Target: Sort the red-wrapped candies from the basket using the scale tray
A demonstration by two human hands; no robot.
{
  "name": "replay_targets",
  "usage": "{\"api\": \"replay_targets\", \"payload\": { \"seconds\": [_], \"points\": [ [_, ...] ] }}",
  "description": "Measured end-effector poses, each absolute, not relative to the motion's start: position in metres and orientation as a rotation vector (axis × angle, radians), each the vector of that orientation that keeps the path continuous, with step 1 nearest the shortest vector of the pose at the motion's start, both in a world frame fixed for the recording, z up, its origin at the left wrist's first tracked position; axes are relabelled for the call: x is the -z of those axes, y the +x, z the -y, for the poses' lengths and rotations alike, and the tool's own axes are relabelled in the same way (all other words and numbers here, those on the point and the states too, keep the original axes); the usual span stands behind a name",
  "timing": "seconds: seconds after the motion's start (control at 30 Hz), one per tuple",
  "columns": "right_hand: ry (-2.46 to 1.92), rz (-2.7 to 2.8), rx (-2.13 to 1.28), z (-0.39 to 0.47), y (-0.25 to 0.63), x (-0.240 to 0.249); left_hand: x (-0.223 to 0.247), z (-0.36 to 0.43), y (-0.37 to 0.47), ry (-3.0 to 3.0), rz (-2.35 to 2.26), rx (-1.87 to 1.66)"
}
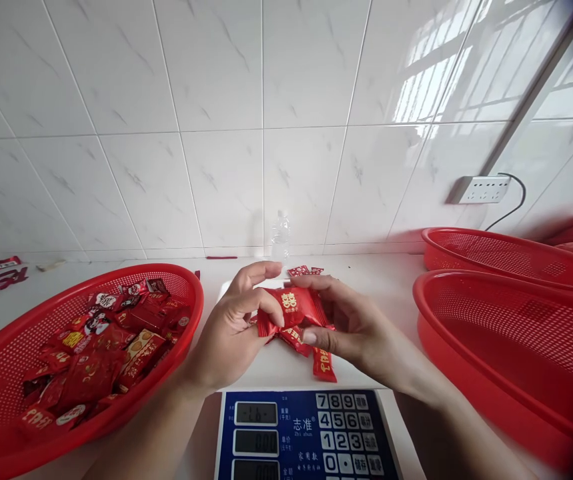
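Above the scale, the left hand and right hand both have their grip clamped on a red packet.

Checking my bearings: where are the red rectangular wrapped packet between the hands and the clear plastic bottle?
Red rectangular wrapped packet (299,303): head view, printed front.
Clear plastic bottle (281,238): head view, middle of body.

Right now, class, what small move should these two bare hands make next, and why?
Probably ease the shiny red packet with gold characters down onto the flat white weighing pan: the left hand and right hand hold it between them over smaller red packets, and bare pan shows nearer the keypad.
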State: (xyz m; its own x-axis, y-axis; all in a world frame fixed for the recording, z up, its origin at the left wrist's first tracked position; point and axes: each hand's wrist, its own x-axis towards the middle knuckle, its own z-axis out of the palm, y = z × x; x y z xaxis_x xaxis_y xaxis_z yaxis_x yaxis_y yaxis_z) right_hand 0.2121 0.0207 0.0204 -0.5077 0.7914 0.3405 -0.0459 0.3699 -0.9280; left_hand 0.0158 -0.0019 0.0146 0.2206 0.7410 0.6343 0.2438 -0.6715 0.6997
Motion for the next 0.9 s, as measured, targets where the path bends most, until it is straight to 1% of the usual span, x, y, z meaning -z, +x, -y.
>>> {"api": "replay_targets", "payload": {
  "seconds": [0.13, 0.3, 0.43, 0.5, 0.63, 0.9],
  "points": [
    [-0.590, 1.736, -1.267, -0.021, 0.212, -0.021, -0.014, 0.002, 0.016, 2.061, -0.929, -1.374],
    [-0.617, 1.668, -1.208, -0.032, 0.212, -0.015, -0.011, -0.009, 0.012, 1.819, -1.020, -1.471],
    [-0.617, 1.669, -1.177, -0.037, 0.210, -0.014, -0.011, -0.016, 0.007, 1.782, -1.228, -1.306],
    [-0.599, 1.666, -1.160, -0.037, 0.209, -0.015, -0.014, -0.015, 0.007, 1.750, -1.164, -1.178],
    [-0.592, 1.642, -1.144, -0.032, 0.209, -0.016, -0.023, -0.005, 0.010, 1.625, -0.853, -0.969],
    [-0.505, 1.633, -1.276, -0.013, 0.212, -0.026, -0.034, 0.012, 0.010, 1.498, -0.641, -1.056]
  ]
}}
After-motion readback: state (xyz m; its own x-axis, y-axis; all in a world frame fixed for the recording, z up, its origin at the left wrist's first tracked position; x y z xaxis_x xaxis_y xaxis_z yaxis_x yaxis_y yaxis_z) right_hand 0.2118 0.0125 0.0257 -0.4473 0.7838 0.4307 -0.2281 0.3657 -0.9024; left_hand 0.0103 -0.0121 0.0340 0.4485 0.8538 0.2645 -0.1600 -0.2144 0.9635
